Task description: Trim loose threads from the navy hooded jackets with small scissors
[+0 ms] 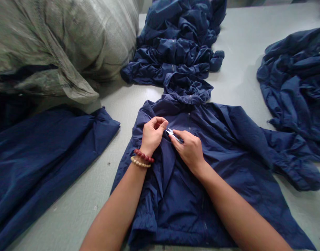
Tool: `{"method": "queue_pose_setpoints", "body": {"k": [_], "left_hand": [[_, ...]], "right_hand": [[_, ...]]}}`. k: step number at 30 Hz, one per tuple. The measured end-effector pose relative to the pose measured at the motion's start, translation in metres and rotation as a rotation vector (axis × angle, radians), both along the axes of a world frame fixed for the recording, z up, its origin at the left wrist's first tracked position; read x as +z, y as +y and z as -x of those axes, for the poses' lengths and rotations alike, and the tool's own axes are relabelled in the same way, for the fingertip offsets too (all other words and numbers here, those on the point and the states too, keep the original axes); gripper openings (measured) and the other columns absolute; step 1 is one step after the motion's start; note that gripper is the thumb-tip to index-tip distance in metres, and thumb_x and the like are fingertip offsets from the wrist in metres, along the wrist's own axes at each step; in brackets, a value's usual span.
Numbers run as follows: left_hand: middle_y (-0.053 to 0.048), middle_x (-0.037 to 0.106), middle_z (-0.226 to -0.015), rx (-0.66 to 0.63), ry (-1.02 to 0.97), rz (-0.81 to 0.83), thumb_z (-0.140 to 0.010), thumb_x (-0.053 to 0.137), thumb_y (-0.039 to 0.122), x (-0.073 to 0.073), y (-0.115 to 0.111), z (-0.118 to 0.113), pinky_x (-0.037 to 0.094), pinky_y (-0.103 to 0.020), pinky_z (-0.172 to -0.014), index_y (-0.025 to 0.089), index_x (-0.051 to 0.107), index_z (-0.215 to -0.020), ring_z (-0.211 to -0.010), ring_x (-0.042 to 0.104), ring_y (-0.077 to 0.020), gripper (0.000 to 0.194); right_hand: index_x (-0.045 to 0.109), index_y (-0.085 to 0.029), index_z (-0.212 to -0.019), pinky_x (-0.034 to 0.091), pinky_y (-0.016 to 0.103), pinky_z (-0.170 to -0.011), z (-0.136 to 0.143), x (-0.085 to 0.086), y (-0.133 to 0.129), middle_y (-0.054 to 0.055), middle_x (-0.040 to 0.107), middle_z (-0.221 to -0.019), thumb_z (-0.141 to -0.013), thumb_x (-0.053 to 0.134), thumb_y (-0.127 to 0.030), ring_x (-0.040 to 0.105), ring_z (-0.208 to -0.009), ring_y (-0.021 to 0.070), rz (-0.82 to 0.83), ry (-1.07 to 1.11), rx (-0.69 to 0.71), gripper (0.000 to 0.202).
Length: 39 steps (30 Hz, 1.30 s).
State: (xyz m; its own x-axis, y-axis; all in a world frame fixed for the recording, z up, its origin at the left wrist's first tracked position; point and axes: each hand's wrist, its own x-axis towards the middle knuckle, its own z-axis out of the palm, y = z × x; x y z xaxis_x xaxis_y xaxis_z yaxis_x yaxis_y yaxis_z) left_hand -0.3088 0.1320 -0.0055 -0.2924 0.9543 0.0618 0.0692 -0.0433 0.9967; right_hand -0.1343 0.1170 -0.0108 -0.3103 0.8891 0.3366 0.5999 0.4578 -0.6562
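Note:
A navy hooded jacket lies spread on the table with its hood away from me and a sleeve out to the right. My right hand grips small thread snips, their pale blades pointing up and left over the jacket's chest. Just left of the blade tips, my left hand is closed in a pinch, thumb against forefinger. What it pinches is too small to make out. Red and cream bead bracelets circle my left wrist.
A heap of navy garments sits behind the hood, and another garment pile at the right. Navy cloth lies flat at the left on the pale table. A bulky greyish sack fills the upper left.

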Motion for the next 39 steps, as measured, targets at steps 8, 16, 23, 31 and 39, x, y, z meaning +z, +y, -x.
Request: {"method": "queue_pose_setpoints", "body": {"k": [8,16,23,31,39], "left_hand": [[-0.001,0.07,-0.08,-0.003,-0.019,-0.018,-0.088,0.081,0.038,0.0001,-0.0001,-0.0013,0.049,-0.024,-0.063,0.018,0.074,-0.091,-0.07,0.064,-0.0129,0.021],[-0.001,0.07,-0.078,0.0,-0.047,-0.041,-0.087,0.084,0.042,0.0032,0.0001,-0.0018,0.049,-0.023,-0.063,0.018,0.074,-0.091,-0.069,0.064,-0.0121,0.027],[-0.001,0.07,-0.078,-0.001,-0.061,-0.053,-0.086,0.084,0.043,0.0032,0.0008,-0.0015,0.05,-0.023,-0.062,0.019,0.074,-0.091,-0.069,0.064,-0.0122,0.027],[0.0,0.069,-0.077,-0.012,-0.073,-0.081,-0.087,0.085,0.042,0.0045,0.0004,-0.0026,0.051,-0.023,-0.064,0.019,0.074,-0.091,-0.068,0.063,-0.0116,0.026],[-0.001,0.07,-0.079,-0.014,-0.068,-0.078,-0.085,0.087,0.049,0.0044,0.0005,-0.003,0.052,-0.024,-0.064,0.02,0.073,-0.091,-0.069,0.064,-0.0123,0.033]], "right_hand": [[0.079,-0.021,-0.124,0.056,0.034,-0.09,0.0009,-0.0048,0.0039,0.01,0.081,-0.111,-0.106,0.064,-0.038,0.076,-0.096,0.0245,0.012,-0.028,0.001,0.03],[0.08,-0.019,-0.123,0.056,0.034,-0.089,0.001,-0.0054,0.0045,0.01,0.08,-0.109,-0.106,0.064,-0.039,0.076,-0.094,0.0243,0.018,-0.011,-0.002,0.03],[0.08,-0.019,-0.122,0.056,0.035,-0.087,0.0007,-0.0046,0.0043,0.01,0.08,-0.107,-0.105,0.065,-0.037,0.076,-0.092,0.0247,0.023,0.006,0.001,0.029],[0.08,-0.021,-0.119,0.055,0.033,-0.091,0.0002,-0.0053,0.005,0.009,0.081,-0.108,-0.106,0.064,-0.035,0.076,-0.096,0.0239,0.026,0.009,0.005,0.026],[0.08,-0.021,-0.116,0.055,0.033,-0.089,0.0,-0.0038,0.0055,0.008,0.081,-0.106,-0.107,0.061,-0.035,0.076,-0.095,0.0235,0.022,0.036,0.015,0.026]]}}
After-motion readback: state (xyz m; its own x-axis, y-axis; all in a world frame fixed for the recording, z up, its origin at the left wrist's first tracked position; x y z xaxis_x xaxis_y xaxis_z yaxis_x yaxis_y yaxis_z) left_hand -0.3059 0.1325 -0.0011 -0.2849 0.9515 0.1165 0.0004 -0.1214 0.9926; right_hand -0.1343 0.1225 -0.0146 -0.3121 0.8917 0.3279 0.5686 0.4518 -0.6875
